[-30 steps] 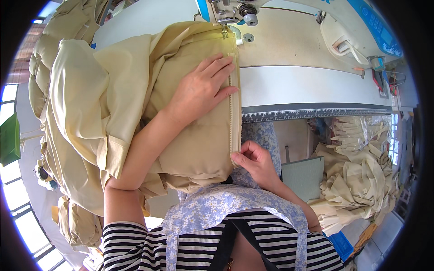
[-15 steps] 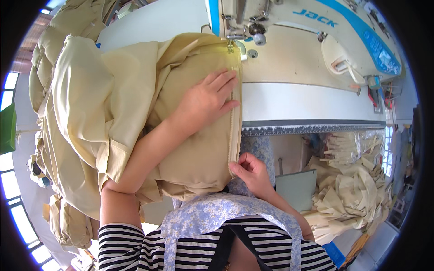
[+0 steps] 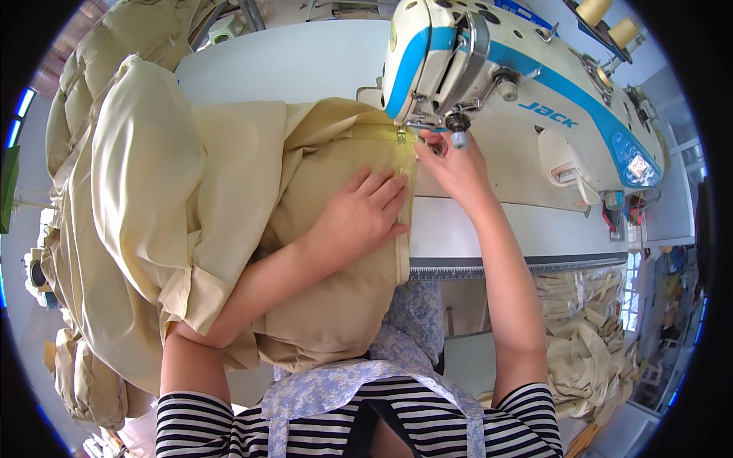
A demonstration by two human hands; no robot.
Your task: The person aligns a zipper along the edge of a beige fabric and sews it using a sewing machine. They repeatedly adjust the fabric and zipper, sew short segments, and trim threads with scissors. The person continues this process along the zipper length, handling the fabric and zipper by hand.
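Observation:
A beige padded garment (image 3: 305, 320) lies over the sewing machine table, its zipper (image 3: 403, 263) running along the right edge. My left hand (image 3: 359, 210) rests flat on the fabric beside the zipper, fingers stretched out. The zipper's far end sits under the presser foot (image 3: 402, 136) of the white and blue sewing machine (image 3: 431, 65), lit yellow by its lamp. Just right of the foot is my right hand (image 3: 462, 172), with thumb and fingers bent together at the garment's edge. What these fingertips hold, if anything, is too small to make out.
A ruler strip (image 3: 450, 271) lines the table's front edge. Beige cloth pieces (image 3: 584, 359) are heaped below at the right. More padded garments (image 3: 92, 99) hang or lie at the left. Thread cones (image 3: 594, 11) stand behind the machine.
My right hand has left the zipper's near end and moved forward to the presser foot. My left hand still lies flat on the garment. The view has shifted, showing more of the machine.

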